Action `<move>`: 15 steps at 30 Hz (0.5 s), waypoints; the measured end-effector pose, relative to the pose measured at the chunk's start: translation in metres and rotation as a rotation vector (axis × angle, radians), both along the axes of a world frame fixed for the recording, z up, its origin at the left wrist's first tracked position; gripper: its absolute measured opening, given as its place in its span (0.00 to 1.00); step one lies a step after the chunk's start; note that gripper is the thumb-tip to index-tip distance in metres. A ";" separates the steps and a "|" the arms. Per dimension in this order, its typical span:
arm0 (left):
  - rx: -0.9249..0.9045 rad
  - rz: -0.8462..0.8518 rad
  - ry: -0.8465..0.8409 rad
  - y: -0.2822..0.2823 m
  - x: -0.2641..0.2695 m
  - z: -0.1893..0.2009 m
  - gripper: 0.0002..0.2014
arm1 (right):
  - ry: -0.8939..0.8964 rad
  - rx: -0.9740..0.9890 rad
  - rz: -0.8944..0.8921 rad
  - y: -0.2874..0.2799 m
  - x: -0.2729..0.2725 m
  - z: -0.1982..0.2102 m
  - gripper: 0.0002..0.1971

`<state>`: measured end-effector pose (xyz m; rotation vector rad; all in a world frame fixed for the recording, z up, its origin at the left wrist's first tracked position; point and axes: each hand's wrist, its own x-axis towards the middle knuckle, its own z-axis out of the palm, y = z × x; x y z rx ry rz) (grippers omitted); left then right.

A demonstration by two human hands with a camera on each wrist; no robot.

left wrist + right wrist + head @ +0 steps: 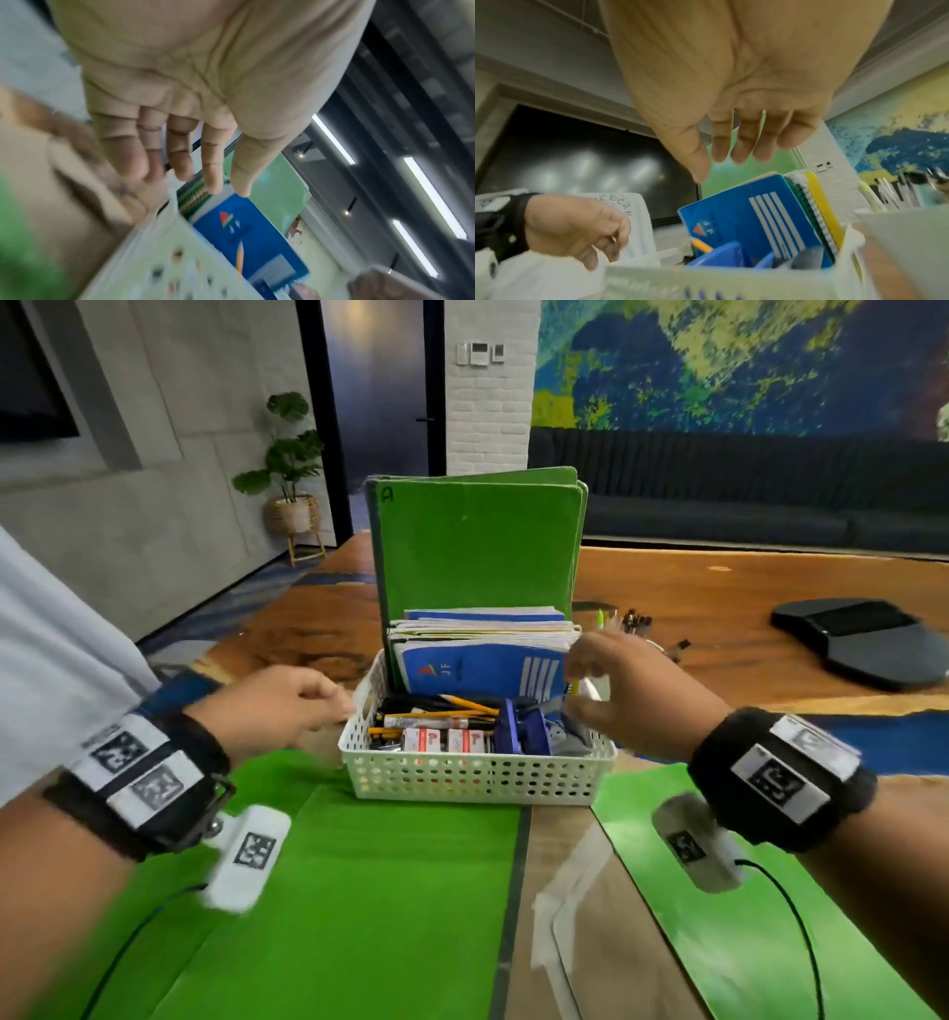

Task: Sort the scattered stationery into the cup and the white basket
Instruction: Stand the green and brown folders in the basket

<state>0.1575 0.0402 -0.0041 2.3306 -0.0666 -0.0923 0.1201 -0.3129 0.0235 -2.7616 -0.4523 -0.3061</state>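
The white basket (477, 778) stands mid-table. It holds pencils (462, 703), two staple boxes (441, 740), a blue stapler-like tool (524, 726), upright blue notebooks (477, 667) and tall green folders (477, 541). My left hand (334, 708) hovers by the basket's left rim with relaxed fingers and holds nothing; the left wrist view shows this hand (213, 186) over the basket's corner (154, 253). My right hand (572, 683) hangs over the basket's right end, empty, as the right wrist view of it (716, 168) confirms. Pens (634, 624) stick up from the cup, which the right hand mostly hides.
Green mats lie on the wooden table in front of the basket (359, 891) and at the right (719, 916), with a taped clear sheet (575, 916) between them. A flat black object (862, 644) sits at the far right.
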 end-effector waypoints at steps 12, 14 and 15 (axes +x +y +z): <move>-1.224 0.075 0.512 0.003 -0.112 -0.081 0.24 | 0.667 -0.284 -0.389 -0.065 -0.040 -0.079 0.50; -1.341 0.059 0.566 -0.004 -0.109 -0.095 0.32 | 0.630 -0.283 -0.484 -0.083 -0.032 -0.074 0.47; -1.387 0.062 0.572 -0.004 -0.107 -0.104 0.39 | 0.584 -0.295 -0.561 -0.095 -0.029 -0.071 0.48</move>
